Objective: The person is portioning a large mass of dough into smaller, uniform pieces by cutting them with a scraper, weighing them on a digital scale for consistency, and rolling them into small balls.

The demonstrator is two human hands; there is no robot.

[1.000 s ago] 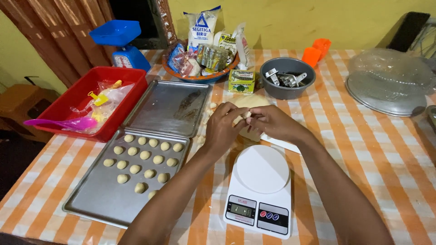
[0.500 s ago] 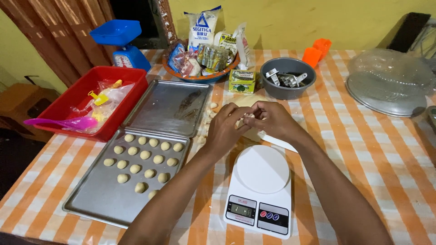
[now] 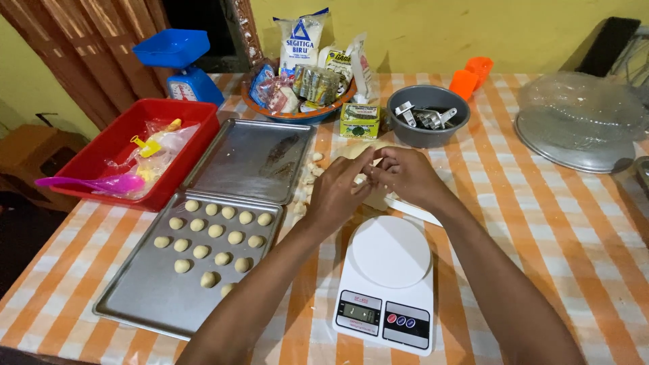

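My left hand (image 3: 336,192) and my right hand (image 3: 405,174) meet fingertip to fingertip above the table, pinching a small bit of pale dough (image 3: 362,178) between them. Under them lies a larger lump of dough (image 3: 355,150), and small dough bits (image 3: 309,172) are scattered to its left. Just in front of my hands stands a white digital kitchen scale (image 3: 391,280) with nothing on its round plate. Left of it, a metal baking tray (image 3: 138,297) carries several small dough balls (image 3: 215,230) in rows.
A second, bare metal tray (image 3: 251,159) lies behind the first. A red tub (image 3: 101,152) with plastic bags and a purple spoon stands left, a blue scale (image 3: 179,64) behind it. A grey bowl of cutters (image 3: 426,116), a basket of packets (image 3: 297,94) and a clear domed lid (image 3: 581,122) stand behind.
My hands have kept working the dough bit together in nearly the same place, fingers shifting slightly. The trays and the scale have not moved.
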